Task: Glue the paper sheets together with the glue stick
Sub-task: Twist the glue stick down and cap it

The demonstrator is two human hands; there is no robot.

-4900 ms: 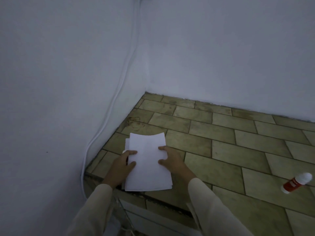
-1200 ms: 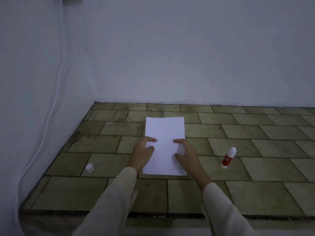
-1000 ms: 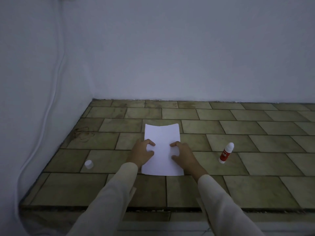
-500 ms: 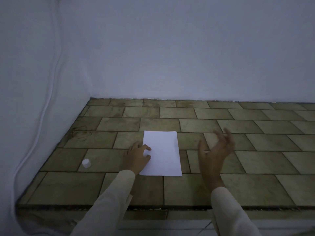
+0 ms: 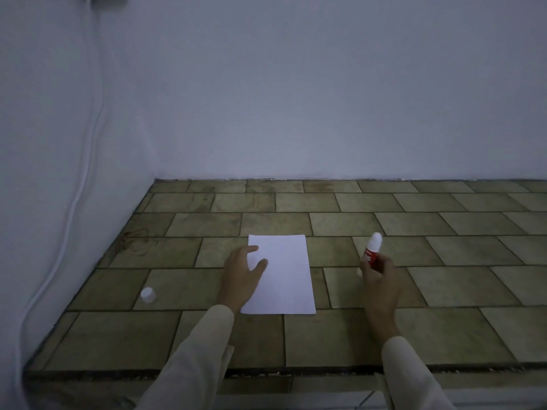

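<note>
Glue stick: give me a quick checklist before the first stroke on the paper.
1. Grip on the glue stick: ok, right hand holds its red body, white end up.
2. Hold on the paper: ok, left hand rests on its left edge.
3. Sheet flat on the tiled surface: ok.
4. Stick uncapped: cannot tell; a white cap lies left of the paper, but the stick's white end could be cap or glue.
5. Sheets aligned: cannot tell; only the top sheet shows.

Dim white walls (image 5: 296,84), olive tiled ledge (image 5: 414,335), white cable (image 5: 85,161).
</note>
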